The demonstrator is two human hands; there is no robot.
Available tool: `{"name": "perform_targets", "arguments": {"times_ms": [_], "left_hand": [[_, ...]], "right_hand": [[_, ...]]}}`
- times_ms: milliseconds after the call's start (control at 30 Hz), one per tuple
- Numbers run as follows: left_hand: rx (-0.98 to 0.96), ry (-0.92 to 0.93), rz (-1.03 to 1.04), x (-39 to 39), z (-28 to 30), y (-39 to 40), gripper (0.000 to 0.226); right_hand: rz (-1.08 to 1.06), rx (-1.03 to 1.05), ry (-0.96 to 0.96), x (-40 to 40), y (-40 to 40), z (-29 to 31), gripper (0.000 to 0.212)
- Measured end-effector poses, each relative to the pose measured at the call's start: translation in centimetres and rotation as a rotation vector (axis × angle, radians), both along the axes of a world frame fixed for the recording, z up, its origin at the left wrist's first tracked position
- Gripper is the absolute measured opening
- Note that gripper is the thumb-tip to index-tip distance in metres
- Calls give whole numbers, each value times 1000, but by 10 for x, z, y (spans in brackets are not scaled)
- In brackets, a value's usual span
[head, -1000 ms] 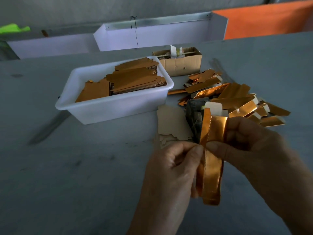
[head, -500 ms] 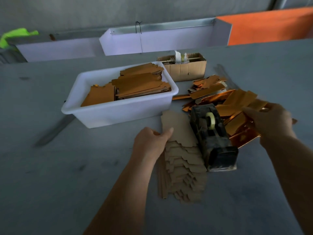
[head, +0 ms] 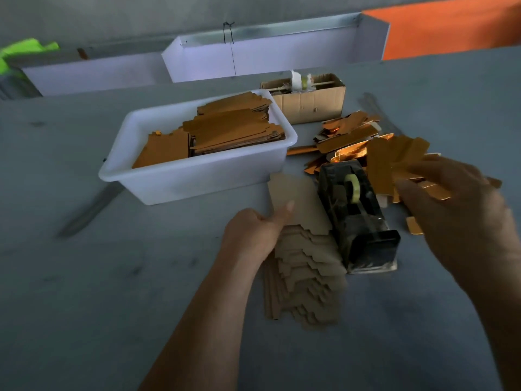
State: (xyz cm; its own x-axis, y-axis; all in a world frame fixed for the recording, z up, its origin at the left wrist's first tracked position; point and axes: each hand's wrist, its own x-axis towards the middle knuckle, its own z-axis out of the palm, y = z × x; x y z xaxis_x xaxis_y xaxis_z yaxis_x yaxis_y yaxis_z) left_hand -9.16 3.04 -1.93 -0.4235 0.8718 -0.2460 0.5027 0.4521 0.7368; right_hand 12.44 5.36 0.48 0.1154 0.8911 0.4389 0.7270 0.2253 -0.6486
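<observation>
One cardboard blank (head: pixel 298 197), we judge light, bendy | our left hand (head: pixel 251 235) pinches its left edge | right hand (head: pixel 462 218) blurred, grip unclear

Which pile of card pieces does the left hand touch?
The plain brown fanned pile beside the tape dispenser. The others are orange: in the white tub and near the right hand.

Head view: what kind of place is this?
Probably a small packaging or box-assembly workbench. A white tub holds flat orange die-cut blanks, the left hand pinches the top of a fanned stack of brown card blanks, and a tape dispenser sits beside a loose pile of gold-foil pieces.
</observation>
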Motion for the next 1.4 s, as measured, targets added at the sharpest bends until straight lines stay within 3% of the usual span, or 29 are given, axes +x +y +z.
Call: {"name": "perform_targets", "arguments": {"times_ms": [100, 267, 333, 400, 467, 533, 667, 767, 867, 1000, 1067, 1233, 1400], "left_hand": [[-60, 8, -39, -4, 3, 13, 47], [-36, -327, 30, -15, 5, 12, 27], [-12, -352, 50, -19, 3, 9, 25], [13, -225, 54, -24, 3, 7, 25], [64, 28, 61, -29, 4, 4, 23], [169, 105, 100, -30, 7, -3, 16], [280, -314, 165, -27, 13, -21, 16], [298, -467, 135, -23, 18, -36, 13], [369, -529, 93, -16, 24, -47, 12], [440, -622, 45, -9, 34, -59, 9], [456, -664, 39, -6, 36, -63, 3], [448, -669, 6, -4, 36, -70, 15], [424, -593, -31, -10, 35, -69, 28]], "right_hand": [[81, 8, 9, -9, -12, 2, 26], [137, 13, -21, -13, -22, 8, 24], [144, 4, -19, -14, -23, 8, 25], [150, -6, -18, -12, -24, 7, 25], [150, 3, -15, -11, -25, 6, 24], [146, 26, -10, -11, -27, 6, 23], [147, 5, 23, -12, -32, 5, 23], [135, 12, 66, -19, -40, 9, 27], [164, -23, 190, -30, -50, 13, 28], [298, -176, 360, -47, -55, 18, 56], [365, -290, 483, -55, -54, 19, 57], [386, -465, 814, -66, -49, 12, 14], [419, -457, 897, -65, -49, 5, 4]]}}
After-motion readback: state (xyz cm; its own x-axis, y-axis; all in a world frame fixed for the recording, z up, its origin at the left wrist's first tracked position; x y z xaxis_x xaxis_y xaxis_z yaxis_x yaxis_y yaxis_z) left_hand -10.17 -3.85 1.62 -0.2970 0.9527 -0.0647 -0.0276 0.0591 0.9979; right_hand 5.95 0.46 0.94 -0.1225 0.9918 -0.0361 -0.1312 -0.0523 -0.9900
